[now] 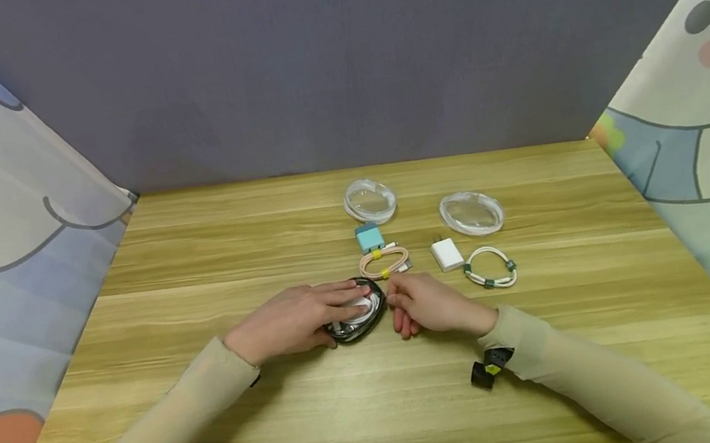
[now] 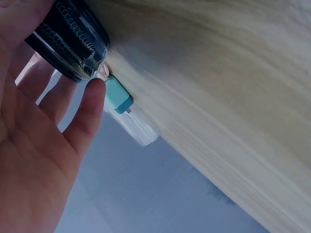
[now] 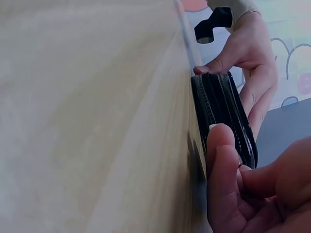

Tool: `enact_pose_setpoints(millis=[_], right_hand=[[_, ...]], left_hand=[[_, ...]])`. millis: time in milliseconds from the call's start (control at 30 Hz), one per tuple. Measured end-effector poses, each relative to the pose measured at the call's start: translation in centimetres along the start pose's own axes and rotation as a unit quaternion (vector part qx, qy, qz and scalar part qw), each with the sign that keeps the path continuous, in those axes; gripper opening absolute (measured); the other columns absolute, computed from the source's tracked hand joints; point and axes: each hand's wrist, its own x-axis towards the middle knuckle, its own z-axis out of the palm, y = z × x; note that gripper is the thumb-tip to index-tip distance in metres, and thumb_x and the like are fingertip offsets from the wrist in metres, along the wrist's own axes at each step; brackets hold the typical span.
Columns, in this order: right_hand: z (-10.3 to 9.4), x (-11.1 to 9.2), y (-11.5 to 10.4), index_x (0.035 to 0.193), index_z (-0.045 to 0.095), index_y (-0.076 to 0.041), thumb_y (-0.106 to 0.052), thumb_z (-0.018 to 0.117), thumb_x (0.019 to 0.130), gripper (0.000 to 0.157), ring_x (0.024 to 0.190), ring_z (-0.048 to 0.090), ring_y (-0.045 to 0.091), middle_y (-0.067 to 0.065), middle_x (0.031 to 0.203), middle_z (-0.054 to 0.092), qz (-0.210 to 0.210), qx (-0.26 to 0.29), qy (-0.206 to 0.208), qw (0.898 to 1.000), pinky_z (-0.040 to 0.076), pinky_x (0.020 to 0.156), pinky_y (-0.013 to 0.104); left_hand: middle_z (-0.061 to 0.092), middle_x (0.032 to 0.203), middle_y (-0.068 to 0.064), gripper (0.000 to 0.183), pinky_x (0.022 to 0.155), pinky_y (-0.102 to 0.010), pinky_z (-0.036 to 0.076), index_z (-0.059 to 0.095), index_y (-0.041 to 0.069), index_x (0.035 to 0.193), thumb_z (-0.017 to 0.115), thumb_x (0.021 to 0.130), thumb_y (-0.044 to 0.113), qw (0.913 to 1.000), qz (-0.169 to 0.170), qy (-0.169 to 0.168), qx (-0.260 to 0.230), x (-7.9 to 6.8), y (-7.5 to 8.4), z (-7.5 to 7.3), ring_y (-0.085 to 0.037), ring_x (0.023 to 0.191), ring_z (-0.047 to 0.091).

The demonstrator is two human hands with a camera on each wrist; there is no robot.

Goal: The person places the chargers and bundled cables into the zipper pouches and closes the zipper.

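A small oval black zip case (image 1: 364, 325) with a clear top lies on the table, a coiled white cable (image 1: 358, 311) showing inside. My left hand (image 1: 304, 318) holds it from the left, fingers spread over the top and thumb at the near edge. Its zipper teeth (image 2: 68, 19) run along the side, seen in the left wrist view. At the case's right end, my right hand (image 1: 429, 301) pinches the zipper pull between thumb and index finger, its other fingers curled. The pull is mostly hidden by the fingertips in the right wrist view, where the case (image 3: 218, 99) stands edge-on.
Beyond the case lie a pink cable (image 1: 385, 272) with yellow ties, a teal charger (image 1: 369, 238) and a clear-wrapped coil (image 1: 354, 215). Farther right are a white charger (image 1: 447, 255), a white cable (image 1: 505, 280) with green ties and another wrapped coil (image 1: 449, 225). A grey partition (image 1: 343, 60) stands behind.
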Motion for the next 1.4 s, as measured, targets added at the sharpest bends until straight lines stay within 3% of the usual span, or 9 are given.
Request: enact_pose_setpoints(millis=[167, 500, 833, 1033, 1267, 1400], right_hand=[[0.4, -0.4, -0.2, 0.096, 0.053, 0.001, -0.006, 0.044, 0.106, 0.016, 0.056, 0.067, 0.022, 0.006, 0.071, 0.068, 0.008, 0.030, -0.010, 0.999, 0.056, 0.051, 0.036], [1.2, -0.9, -0.6, 0.093, 0.053, 0.002, -0.005, 0.044, 0.106, 0.017, 0.056, 0.066, 0.020, 0.005, 0.070, 0.069, 0.002, 0.040, -0.025, 0.999, 0.055, 0.051, 0.033], [2.5, -1.1, -0.7, 0.092, 0.053, 0.002, -0.006, 0.042, 0.107, 0.020, 0.057, 0.066, 0.019, 0.005, 0.072, 0.069, -0.006, 0.058, -0.043, 0.997, 0.056, 0.051, 0.032], [2.1, -1.1, -0.2, 0.093, 0.054, 0.003, -0.007, 0.044, 0.107, 0.019, 0.059, 0.067, 0.024, 0.008, 0.073, 0.069, -0.014, 0.070, -0.026, 0.997, 0.056, 0.051, 0.036], [1.0, -0.6, 0.1, 0.093, 0.053, 0.003, -0.005, 0.045, 0.106, 0.017, 0.057, 0.067, 0.022, 0.008, 0.072, 0.069, -0.024, 0.054, 0.004, 0.998, 0.056, 0.051, 0.034], [0.7, 0.0, 0.3, 0.094, 0.055, 0.002, -0.005, 0.046, 0.105, 0.016, 0.057, 0.067, 0.020, 0.007, 0.071, 0.069, -0.030, 0.038, 0.016, 0.999, 0.055, 0.050, 0.033]], left_hand=[[0.037, 0.157, 0.003, 0.076, 0.094, -0.038, 0.051, 0.051, 0.022, 0.147, 0.086, 0.079, 0.029, 1.0000, -0.004, -0.002, 0.000, 0.0, 0.0, 0.2, -0.018, 0.142, 0.037], [0.036, 0.158, 0.003, 0.074, 0.101, -0.036, 0.047, 0.053, 0.022, 0.145, 0.086, 0.079, 0.028, 0.9998, -0.017, -0.011, -0.002, 0.0, 0.2, 0.0, -0.017, 0.143, 0.035], [0.040, 0.156, 0.001, 0.071, 0.086, -0.041, 0.054, 0.056, 0.021, 0.143, 0.085, 0.079, 0.033, 0.9998, -0.014, 0.007, 0.013, 0.1, 0.4, 0.0, -0.019, 0.140, 0.040], [0.041, 0.155, -0.001, 0.076, 0.092, -0.046, 0.052, 0.052, 0.020, 0.147, 0.083, 0.081, 0.039, 0.9990, -0.020, -0.003, 0.040, 0.1, 0.7, 0.0, -0.022, 0.140, 0.039], [0.046, 0.150, -0.005, 0.070, 0.095, -0.042, 0.051, 0.059, 0.023, 0.141, 0.087, 0.078, 0.022, 0.9977, -0.023, 0.007, 0.063, 0.0, 0.8, 0.0, -0.021, 0.130, 0.045], [0.048, 0.145, -0.004, 0.059, 0.093, -0.040, 0.052, 0.063, 0.027, 0.136, 0.080, 0.083, 0.009, 0.9967, -0.019, 0.019, 0.077, 0.1, 1.0, -0.1, -0.020, 0.123, 0.048]])
